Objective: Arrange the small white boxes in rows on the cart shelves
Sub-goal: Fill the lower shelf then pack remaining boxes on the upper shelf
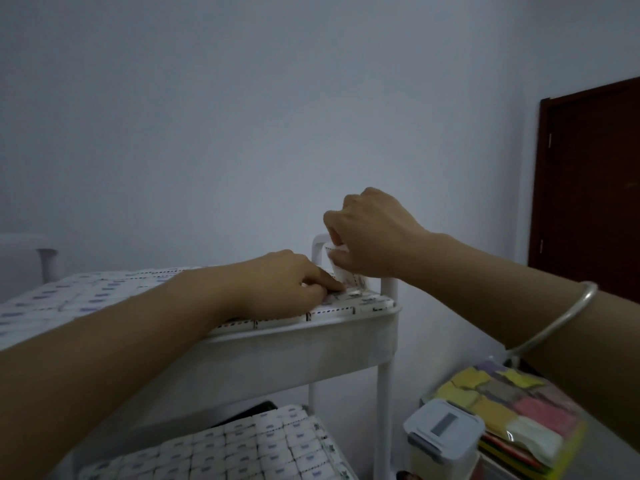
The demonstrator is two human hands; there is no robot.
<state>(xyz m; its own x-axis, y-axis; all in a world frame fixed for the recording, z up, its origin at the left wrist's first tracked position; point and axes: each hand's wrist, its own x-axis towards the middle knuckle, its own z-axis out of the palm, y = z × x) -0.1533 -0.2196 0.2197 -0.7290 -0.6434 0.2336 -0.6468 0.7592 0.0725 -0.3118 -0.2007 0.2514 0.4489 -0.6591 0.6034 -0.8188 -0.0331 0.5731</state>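
A white cart (pixel 346 344) stands against a pale wall (pixel 242 116), and its top shelf is packed edge to edge with small white boxes (pixel 104 296) lying flat in rows, some with a blue mark on the lid and a striped border along the edge. The lower shelf holds more boxes (pixel 263 441) in the same tight rows. The left hand (pixel 277 285) rests on the boxes at the far right corner of the top shelf. Its forefinger is stretched out, with the tip at the foot of one more box, and the other fingers are folded under, so I cannot tell whether that grip pinches anything. The right hand (pixel 374 230) hovers just above that corner, its grip pinching the single box (pixel 341 268) between thumb and curled fingers. This box stands tilted on edge, its lower end meeting the row beneath, just beside the cart's corner post (pixel 389 289). A silver bangle (pixel 554 323) circles the right forearm. Low on the right sit a lidded plastic container (pixel 443 434) with clip latches and, next to it, a clear-wrapped pack of coloured cloths (pixel 512 403). A dark brown door (pixel 588 188) fills the right edge.
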